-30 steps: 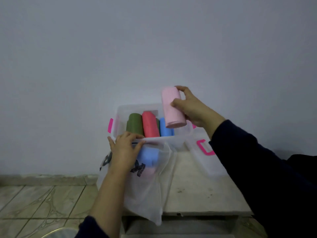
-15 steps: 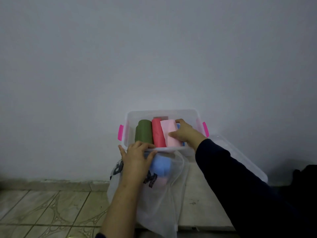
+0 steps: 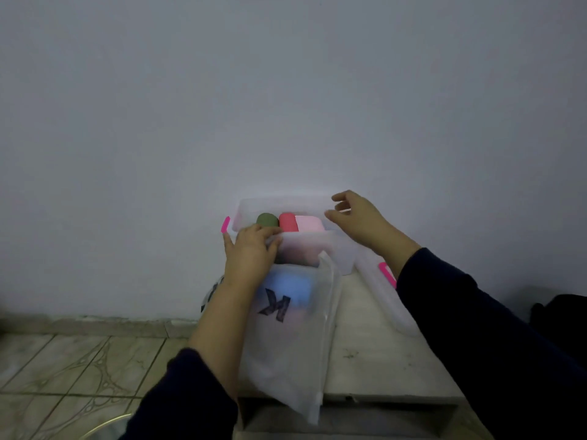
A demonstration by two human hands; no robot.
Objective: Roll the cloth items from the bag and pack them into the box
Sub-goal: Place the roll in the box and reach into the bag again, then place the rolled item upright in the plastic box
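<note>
From the head view, the clear box (image 3: 336,249) sits on the worktop (image 3: 374,360) against the wall, with a green roll (image 3: 266,220), a red roll (image 3: 287,222) and a pink roll (image 3: 309,224) side by side inside it. The right hand (image 3: 355,217) hovers just over the box's right end, fingers apart and holding nothing, likely because the pink roll is already set down. The left hand (image 3: 251,255) rests at the box's near rim where the bag (image 3: 292,344) hangs down over the worktop's edge; its fingers curl at the bag's mouth, seemingly keeping it open and upright, though the blur hides whether they really pinch the plastic. A blue cloth (image 3: 289,285) shows through the bag, so more rolling waits. The lid (image 3: 387,296) lies on the worktop to the right, out of the way.
</note>
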